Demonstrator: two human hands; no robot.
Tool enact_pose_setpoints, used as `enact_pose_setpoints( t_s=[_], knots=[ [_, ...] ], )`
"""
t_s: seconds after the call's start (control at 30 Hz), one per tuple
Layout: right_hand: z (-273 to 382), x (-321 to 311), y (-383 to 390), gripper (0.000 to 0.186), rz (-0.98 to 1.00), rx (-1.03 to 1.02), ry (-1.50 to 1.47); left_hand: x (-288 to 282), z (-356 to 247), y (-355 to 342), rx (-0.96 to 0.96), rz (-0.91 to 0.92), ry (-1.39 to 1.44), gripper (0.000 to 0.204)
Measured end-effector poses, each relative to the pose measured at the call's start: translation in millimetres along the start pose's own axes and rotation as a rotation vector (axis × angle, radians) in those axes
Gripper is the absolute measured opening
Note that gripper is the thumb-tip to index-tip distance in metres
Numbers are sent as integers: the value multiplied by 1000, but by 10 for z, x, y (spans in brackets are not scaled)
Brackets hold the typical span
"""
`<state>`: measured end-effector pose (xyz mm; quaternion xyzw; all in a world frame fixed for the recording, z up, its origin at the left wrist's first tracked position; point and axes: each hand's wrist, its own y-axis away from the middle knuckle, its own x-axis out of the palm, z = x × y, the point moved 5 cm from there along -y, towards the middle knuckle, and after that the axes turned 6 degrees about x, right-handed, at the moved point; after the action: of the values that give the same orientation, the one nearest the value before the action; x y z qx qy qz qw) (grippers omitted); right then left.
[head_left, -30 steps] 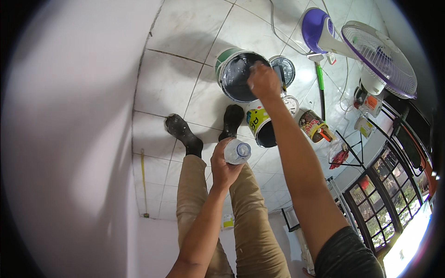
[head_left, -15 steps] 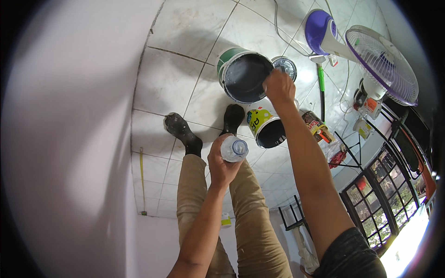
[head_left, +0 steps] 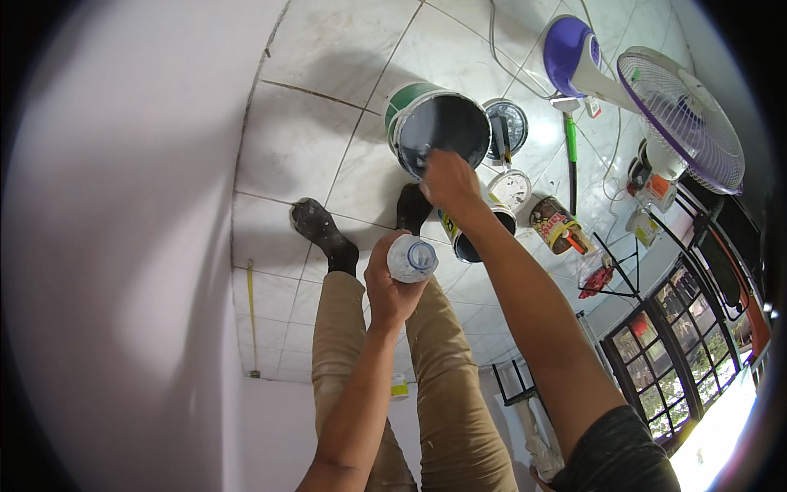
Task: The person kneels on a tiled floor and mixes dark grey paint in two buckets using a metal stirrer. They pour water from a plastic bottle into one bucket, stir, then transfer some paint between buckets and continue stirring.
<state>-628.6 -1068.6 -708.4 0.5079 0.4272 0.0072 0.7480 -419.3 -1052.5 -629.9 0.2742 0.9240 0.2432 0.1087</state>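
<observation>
Grips clear bottle [head_left: 411,260] in left hand [head_left: 389,291]. Curls blurred right hand [head_left: 451,184] at green bucket [head_left: 403,100]; cannot tell whether around anything.

From where I stand: head view, left fisheye of a side-by-side pair worn on the head. Aims steeply down past left hand [head_left: 392,287] and right hand [head_left: 452,182], both nearer the lens than the tiled floor [head_left: 307,148]. Very wide: wall [head_left: 123,246] fills left side, window [head_left: 666,361] lower right. Upright, edges bent, corners black.
</observation>
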Motion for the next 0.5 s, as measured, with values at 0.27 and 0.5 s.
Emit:
enact_pose_setpoints(
  t_s=[0.27,0.5],
  knots=[
    [-706,-163,-270,22,-160,228,94,0,-25,-8,5,13,8,55],
    [-194,-466,-419,24,-474,111,-26,-44,-46,-9,3,54,-34,55]
  ],
)
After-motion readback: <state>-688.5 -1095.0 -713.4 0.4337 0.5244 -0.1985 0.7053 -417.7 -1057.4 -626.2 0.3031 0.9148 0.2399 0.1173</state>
